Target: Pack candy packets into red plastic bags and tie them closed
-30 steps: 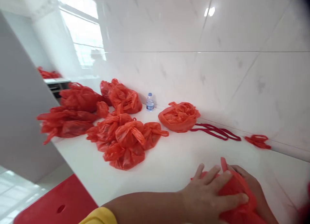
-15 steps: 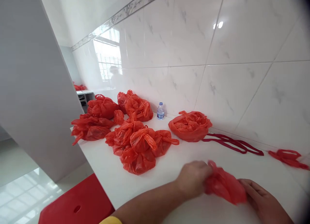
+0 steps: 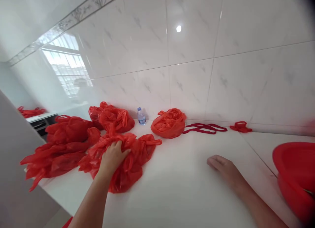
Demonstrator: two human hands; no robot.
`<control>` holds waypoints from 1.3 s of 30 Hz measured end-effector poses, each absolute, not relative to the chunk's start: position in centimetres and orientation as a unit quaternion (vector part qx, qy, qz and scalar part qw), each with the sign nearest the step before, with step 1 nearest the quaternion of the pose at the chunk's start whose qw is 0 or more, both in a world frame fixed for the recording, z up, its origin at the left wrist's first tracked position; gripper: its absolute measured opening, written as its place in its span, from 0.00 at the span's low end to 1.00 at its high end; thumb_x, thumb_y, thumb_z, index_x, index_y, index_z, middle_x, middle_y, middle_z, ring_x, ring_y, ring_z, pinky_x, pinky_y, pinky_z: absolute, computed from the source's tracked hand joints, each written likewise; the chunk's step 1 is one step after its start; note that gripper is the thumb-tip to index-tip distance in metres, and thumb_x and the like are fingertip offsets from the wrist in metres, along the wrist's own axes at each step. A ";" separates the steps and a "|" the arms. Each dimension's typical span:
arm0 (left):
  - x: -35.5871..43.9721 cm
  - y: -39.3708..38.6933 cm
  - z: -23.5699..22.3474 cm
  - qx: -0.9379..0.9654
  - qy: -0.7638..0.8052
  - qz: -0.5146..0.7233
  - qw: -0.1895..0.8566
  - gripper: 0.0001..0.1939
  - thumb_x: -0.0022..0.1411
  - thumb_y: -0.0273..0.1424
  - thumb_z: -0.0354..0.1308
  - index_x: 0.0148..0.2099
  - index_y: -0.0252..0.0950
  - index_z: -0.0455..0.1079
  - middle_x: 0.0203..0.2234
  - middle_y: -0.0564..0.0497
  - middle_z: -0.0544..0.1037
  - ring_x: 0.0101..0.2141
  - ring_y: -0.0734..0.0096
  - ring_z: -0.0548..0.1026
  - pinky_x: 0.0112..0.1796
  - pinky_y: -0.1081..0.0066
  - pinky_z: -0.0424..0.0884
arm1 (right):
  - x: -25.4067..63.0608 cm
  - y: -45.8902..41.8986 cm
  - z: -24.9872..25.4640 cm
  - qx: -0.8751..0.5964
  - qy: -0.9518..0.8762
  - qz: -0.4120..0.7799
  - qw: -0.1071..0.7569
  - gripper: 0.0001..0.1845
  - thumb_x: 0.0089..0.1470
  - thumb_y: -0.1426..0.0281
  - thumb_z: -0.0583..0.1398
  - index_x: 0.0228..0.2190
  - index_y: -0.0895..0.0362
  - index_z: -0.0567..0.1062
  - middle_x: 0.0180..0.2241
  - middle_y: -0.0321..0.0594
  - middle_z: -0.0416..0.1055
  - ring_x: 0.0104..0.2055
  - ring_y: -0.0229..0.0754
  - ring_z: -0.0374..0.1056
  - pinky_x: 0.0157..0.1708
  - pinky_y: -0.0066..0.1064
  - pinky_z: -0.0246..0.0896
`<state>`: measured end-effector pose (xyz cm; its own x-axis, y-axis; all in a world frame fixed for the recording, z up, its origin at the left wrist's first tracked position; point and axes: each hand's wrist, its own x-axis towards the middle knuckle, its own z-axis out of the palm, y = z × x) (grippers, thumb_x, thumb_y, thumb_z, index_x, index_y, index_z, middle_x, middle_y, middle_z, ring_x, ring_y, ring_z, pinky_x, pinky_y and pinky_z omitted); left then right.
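Bench (image 3: 177,182): set against tiled wall (image 3: 192,80)
Red bags (image 3: 126,179): heaped at left
Left hand (image 3: 113,156): laid on bags, thumb spread; grip cannot be told
Right hand (image 3: 221,165): held apart, fingers together

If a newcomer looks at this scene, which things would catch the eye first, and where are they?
Probably the red plastic bags, heaped on the left part of the white table, with the left hand on the nearest heap. Next might come the large red tub at the picture's right edge. A small clear bottle stands upright near the tiled wall.
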<state>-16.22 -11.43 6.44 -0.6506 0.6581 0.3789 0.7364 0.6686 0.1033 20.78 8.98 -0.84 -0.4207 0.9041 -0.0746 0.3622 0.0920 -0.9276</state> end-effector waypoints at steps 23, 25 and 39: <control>-7.3 3.8 13.2 -0.649 -0.705 -0.268 0.104 0.14 0.61 0.33 0.48 0.47 0.42 0.69 0.48 0.51 0.72 0.46 0.64 0.69 0.46 0.68 0.64 | 20.0 9.0 -2.1 -0.434 -0.693 0.479 0.319 0.12 0.48 0.60 0.53 0.23 0.55 0.67 0.24 0.32 0.64 0.26 0.37 0.58 0.24 0.26 0.50; -7.1 7.3 13.3 -0.641 -0.718 -0.257 0.087 0.15 0.61 0.29 0.48 0.48 0.39 0.70 0.46 0.48 0.74 0.45 0.64 0.70 0.45 0.68 0.64 | 20.1 9.1 -2.2 -0.426 -0.688 0.488 0.327 0.11 0.48 0.61 0.53 0.23 0.55 0.67 0.23 0.32 0.63 0.25 0.36 0.57 0.23 0.26 0.49; -10.7 14.6 10.8 -0.570 -0.798 -0.194 0.039 0.12 0.61 0.36 0.55 0.40 0.32 0.69 0.36 0.49 0.74 0.37 0.68 0.72 0.39 0.63 0.69 | 20.7 9.2 -0.8 -0.402 -0.678 0.498 0.361 0.09 0.48 0.65 0.54 0.23 0.56 0.69 0.22 0.32 0.62 0.23 0.34 0.53 0.22 0.25 0.46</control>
<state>-10.70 14.59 10.79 -0.3478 0.8937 0.2833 0.9241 0.2756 0.2649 20.66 9.16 -0.84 -0.4154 0.9053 0.0883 0.1858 0.1795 -0.9661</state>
